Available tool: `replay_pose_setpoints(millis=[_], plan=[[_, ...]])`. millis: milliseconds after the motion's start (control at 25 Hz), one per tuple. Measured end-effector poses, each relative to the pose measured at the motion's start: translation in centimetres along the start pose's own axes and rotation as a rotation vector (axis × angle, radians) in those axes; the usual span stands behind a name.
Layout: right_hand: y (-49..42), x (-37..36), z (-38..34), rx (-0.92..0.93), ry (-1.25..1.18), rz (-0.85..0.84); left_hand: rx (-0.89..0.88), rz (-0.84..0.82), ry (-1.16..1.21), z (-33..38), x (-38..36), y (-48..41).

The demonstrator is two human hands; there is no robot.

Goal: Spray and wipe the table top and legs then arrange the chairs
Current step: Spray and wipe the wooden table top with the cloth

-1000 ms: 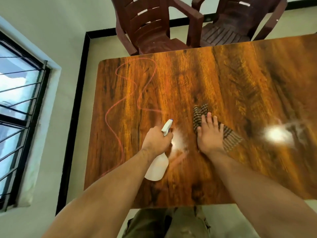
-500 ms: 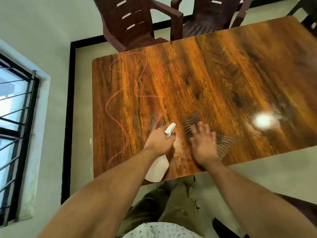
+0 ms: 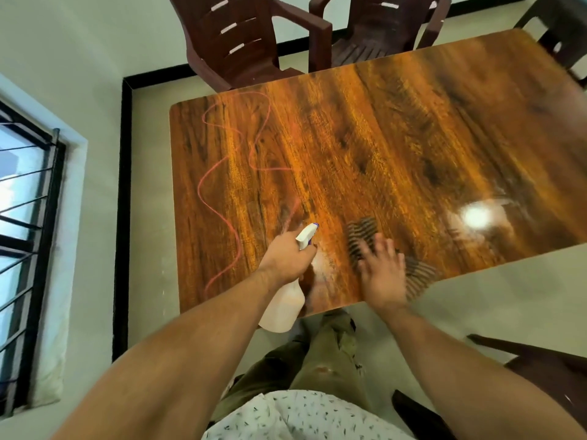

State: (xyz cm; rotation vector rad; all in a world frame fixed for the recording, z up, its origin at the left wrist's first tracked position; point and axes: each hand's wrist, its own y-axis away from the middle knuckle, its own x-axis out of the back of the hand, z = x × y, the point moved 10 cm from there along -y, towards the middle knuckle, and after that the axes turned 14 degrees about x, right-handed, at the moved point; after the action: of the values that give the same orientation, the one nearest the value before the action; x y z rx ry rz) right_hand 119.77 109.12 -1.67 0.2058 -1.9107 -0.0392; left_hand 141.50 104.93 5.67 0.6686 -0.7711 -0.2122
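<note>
My left hand (image 3: 286, 258) grips a white spray bottle (image 3: 284, 304) by its neck, nozzle pointing out over the near part of the wooden table (image 3: 397, 147). My right hand (image 3: 382, 274) lies flat with straight fingers on a brown striped cloth (image 3: 413, 274) near the table's front edge; the hand is blurred by motion. A wet, pale patch (image 3: 324, 265) shows between the two hands. A wavy pink line (image 3: 219, 185) runs along the left side of the tabletop.
Two dark brown plastic chairs (image 3: 247, 39) (image 3: 381, 30) stand at the far side of the table. Another chair (image 3: 565, 33) is at the far right corner, and part of one (image 3: 540, 376) is near my right arm. A barred window (image 3: 25, 249) fills the left wall.
The view has pulled back from the table, so its front edge now lies under my hands. My right hand has slid the cloth back and forth slightly; the bottle stays gripped.
</note>
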Motion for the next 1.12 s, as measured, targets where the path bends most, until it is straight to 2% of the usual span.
replay_pose_setpoints(millis=[80,160,280,320,400,520,560,600,640,680,800,920,1000,1040,1120], plan=[[1.3,-3.0,-6.7,0.295,-0.013,-0.105,0.032,0.009,0.018,-1.0,0.2,-0.1],[3.6,-5.2,-10.3,0.538,0.005,-0.250,0.069,0.025,0.048,-2.1,0.4,-0.2],[5.2,-4.4,-8.9,0.767,0.052,-0.362,0.139,0.015,0.123,-3.5,0.5,-0.2],[5.0,-3.5,-7.0,0.773,0.056,-0.365,0.157,0.010,0.147,-4.0,0.7,-0.2],[3.4,-1.4,-2.0,0.623,0.041,-0.314,0.168,0.023,0.160,-4.4,1.5,-0.2],[-0.3,1.0,3.1,0.147,0.019,-0.124,0.172,0.060,0.174,-5.6,2.9,-0.2],[-1.1,1.1,2.9,-0.013,0.022,-0.079,0.179,0.072,0.186,-6.0,3.2,-0.2],[-1.6,0.7,1.4,-0.099,0.028,-0.067,0.189,0.085,0.195,-6.5,3.6,-0.2],[-1.8,0.1,-1.2,-0.091,0.041,-0.072,0.199,0.095,0.202,-7.0,4.0,-0.1],[-1.6,-0.9,-4.6,0.000,0.049,-0.088,0.208,0.099,0.212,-7.5,4.3,-0.2],[1.3,-4.9,-14.1,0.354,0.060,-0.217,0.252,0.126,0.239,-9.1,5.0,0.0],[4.0,-7.3,-17.0,0.654,0.052,-0.383,0.279,0.172,0.205,-10.1,5.1,0.6],[3.9,-5.9,-15.6,0.863,0.064,-0.462,0.331,0.172,0.219,-11.2,5.0,1.5],[3.0,-4.4,-13.8,0.882,0.084,-0.460,0.358,0.166,0.244,-11.7,4.9,2.0],[-1.4,-1.1,-8.1,0.646,0.087,-0.336,0.410,0.176,0.298,-13.0,4.8,3.0]])
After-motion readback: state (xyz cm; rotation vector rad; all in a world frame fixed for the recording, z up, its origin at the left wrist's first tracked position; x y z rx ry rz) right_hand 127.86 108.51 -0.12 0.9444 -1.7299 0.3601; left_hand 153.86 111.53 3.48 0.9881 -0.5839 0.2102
